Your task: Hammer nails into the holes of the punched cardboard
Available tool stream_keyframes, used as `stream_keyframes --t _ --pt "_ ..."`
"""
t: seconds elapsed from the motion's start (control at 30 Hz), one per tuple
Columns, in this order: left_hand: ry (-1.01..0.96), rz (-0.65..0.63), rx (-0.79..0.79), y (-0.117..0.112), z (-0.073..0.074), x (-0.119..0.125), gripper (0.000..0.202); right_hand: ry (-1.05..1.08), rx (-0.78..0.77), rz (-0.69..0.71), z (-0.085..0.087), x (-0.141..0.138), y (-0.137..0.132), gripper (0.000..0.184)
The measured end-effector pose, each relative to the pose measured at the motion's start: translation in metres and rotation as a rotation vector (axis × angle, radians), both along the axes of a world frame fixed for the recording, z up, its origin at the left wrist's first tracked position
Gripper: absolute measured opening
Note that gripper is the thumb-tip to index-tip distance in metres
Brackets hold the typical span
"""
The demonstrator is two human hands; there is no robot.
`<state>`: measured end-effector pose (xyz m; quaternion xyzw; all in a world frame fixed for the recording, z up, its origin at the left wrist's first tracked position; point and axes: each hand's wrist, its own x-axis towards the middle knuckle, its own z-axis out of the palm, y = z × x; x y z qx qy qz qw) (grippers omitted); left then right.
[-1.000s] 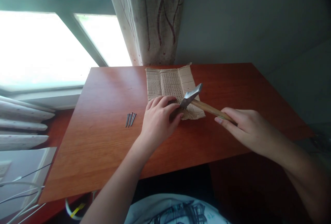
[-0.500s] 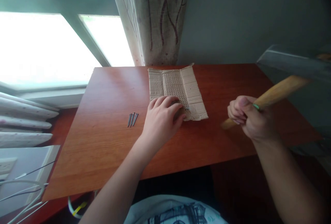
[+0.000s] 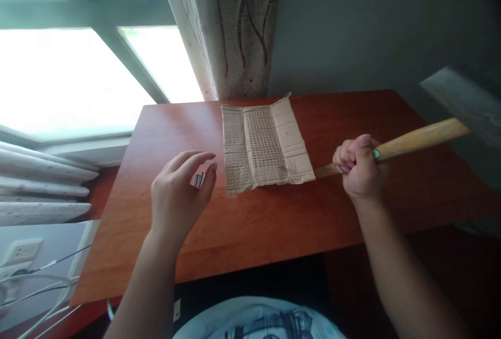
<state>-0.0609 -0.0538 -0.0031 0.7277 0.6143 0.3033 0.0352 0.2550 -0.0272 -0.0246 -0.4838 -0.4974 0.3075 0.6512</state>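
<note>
My left hand (image 3: 178, 193) hovers over several dark nails (image 3: 199, 180) lying side by side on the table. Its fingers are apart and curved, with nothing held, and the hand partly covers the nails. My right hand (image 3: 362, 167) is wrapped round the wooden handle of a hammer (image 3: 425, 138), raised at the right. The hammer's big grey metal head is blurred and cut off by the frame edge. Between the hands lies an unfolded piece of cardboard (image 3: 237, 151) with a perforated panel (image 3: 262, 138) in its middle. Something small and metallic shows at the panel's lower right corner.
The reddish-brown wooden table (image 3: 242, 229) ends at a near edge close to my body. A bright window (image 3: 66, 78) and a curtain (image 3: 242, 26) stand behind it. At lower left are a wall socket (image 3: 23, 250) and loose cables (image 3: 47, 287).
My left hand has come off the cardboard and moved left to the nails, uncovering the perforated panel. My right hand with the hammer has shifted slightly left.
</note>
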Motion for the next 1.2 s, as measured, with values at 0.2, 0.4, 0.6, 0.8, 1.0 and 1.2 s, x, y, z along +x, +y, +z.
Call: stream_keyframes --t 0.2,0.4,0.6,0.8,1.0,1.2 --pt "0.159 0.159 -0.237 -0.004 -0.017 -0.043 0.025 0.016 0.054 0.058 -0.004 0.002 0.0 0.058" --pt "0.249 0.173 -0.397 -0.01 -0.025 -0.056 0.026 -0.002 -0.016 0.185 -0.003 0.005 -0.004 0.06" --pt "0.355 0.164 -0.474 -0.007 -0.026 -0.042 0.028 -0.062 -0.083 0.133 -0.005 0.002 0.0 0.063" --pt "0.38 0.253 -0.516 0.001 -0.024 -0.043 0.031 -0.014 -0.082 0.157 -0.01 -0.002 0.001 0.061" --pt "0.373 0.258 -0.569 0.008 -0.024 -0.047 0.034 -0.013 -0.069 0.166 -0.012 -0.002 -0.003 0.058" --pt "0.436 0.273 -0.681 0.016 -0.019 -0.044 0.034 -0.022 -0.034 0.168 -0.015 0.001 -0.004 0.058"
